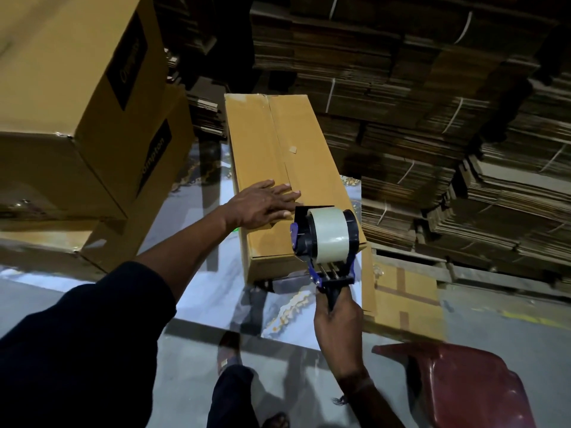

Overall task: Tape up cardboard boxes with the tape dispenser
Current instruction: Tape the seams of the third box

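A long brown cardboard box (262, 143) lies in front of me, its top flaps closed along a centre seam. My left hand (265, 205) rests flat on the near part of the top, fingers straight across the seam. My right hand (338, 322) grips the black handle of a tape dispenser (324, 239) with a blue frame and a roll of clear tape. The dispenser's head sits at the box's near right end, just right of my left hand. A small scrap of tape (293, 148) sticks to the seam further up.
Two large printed cartons (77, 97) are stacked at the left. Bundled flat cardboard sheets (432, 103) fill the back and right. A dark red plastic chair (457, 387) stands at the lower right. My legs and feet (231, 381) are on the grey floor below.
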A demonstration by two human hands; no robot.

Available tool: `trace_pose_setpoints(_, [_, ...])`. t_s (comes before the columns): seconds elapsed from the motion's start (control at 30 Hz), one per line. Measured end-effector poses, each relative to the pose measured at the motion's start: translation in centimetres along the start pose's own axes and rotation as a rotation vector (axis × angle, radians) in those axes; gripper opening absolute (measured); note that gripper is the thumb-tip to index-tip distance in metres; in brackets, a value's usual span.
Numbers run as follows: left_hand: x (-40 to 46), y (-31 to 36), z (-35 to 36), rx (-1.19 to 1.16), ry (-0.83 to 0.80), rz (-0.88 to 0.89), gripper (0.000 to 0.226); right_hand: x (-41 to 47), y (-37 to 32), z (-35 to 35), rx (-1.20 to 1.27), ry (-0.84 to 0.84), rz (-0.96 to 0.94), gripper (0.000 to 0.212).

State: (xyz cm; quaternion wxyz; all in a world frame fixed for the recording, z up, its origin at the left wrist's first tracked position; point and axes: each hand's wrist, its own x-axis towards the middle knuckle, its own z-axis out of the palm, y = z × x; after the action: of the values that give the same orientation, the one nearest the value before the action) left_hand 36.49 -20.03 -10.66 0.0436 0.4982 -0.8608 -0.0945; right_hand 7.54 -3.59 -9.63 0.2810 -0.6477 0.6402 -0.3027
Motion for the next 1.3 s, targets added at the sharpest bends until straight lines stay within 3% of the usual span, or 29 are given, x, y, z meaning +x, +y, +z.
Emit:
trace_pose_setpoints(0.1, [0.0, 0.2, -0.1, -0.002, -0.005, -0.006, 0.062, -0.9, 1.0, -0.6, -0.045, -0.007, -0.003, 0.014])
trace_pose_setpoints(0.4, [0.1, 0.3, 0.1, -0.004, -0.007, -0.015, 0.063, -4.8, 4.5, -2.1, -0.047, -0.047, 0.046, 0.04])
trace_pose_setpoints(0.57, [0.1, 0.4, 0.0, -0.011, -0.002, -0.016, 0.064, -6.3, 5.1, -2.1, -0.065, -0.003, -0.068, 0.048])
trace_pose_setpoints(0.7, [0.1, 0.8, 0.0, 0.022, -0.033, -0.001, 0.061, -5.2, 5.9, -0.8, -0.027, -0.108, 0.121, 0.04])
trace_pose_setpoints(0.87, [-0.3, 3.2, 0.5, 0.029, -0.12, 0.127, 0.059, -3.8, 4.9, -0.3, -0.007, -0.153, 0.168, 0.006])
trace_pose_setpoints(0.97, [-1.1, 4.9, 1.3, 0.028, -0.111, 0.174, 0.06, -3.1, 5.0, -0.2, 0.013, -0.19, 0.234, 0.028])
trace_pose_setpoints(1.1, [-2.4, 6.1, 1.7, -0.061, -0.055, 0.228, 0.058, -1.8, 4.3, 0.3, 0.185, -0.267, 0.369, 0.019])
trace_pose_setpoints(1.2, [-3.0, 6.2, 1.6, -0.152, -0.006, 0.254, 0.072, -1.5, 4.1, 0.4, 0.269, -0.328, 0.509, 0.018])
trace_pose_setpoints(1.3, [-3.1, 6.4, 1.9, -0.082, -0.037, 0.255, 0.075, -1.3, 3.7, 0.5, 0.258, -0.316, 0.554, 0.012])
